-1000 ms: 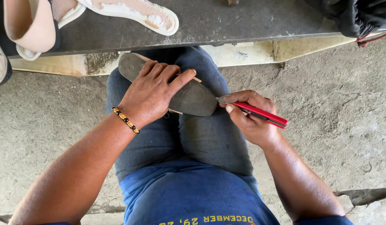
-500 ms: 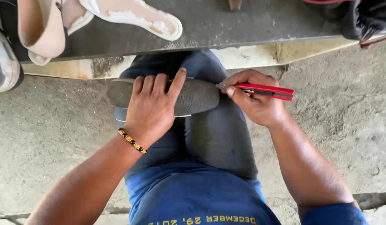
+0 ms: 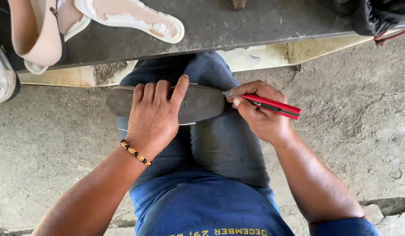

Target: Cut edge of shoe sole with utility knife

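Here, the left hand presses flat on a dark shoe sole across the lap, while the right hand grips a red utility knife at the sole's right tip.

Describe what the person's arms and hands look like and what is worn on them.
Both forearms are bare. The left hand has a beaded bracelet of black and amber beads at the wrist. The right hand wears nothing; a blue sleeve edge shows at the upper arm.
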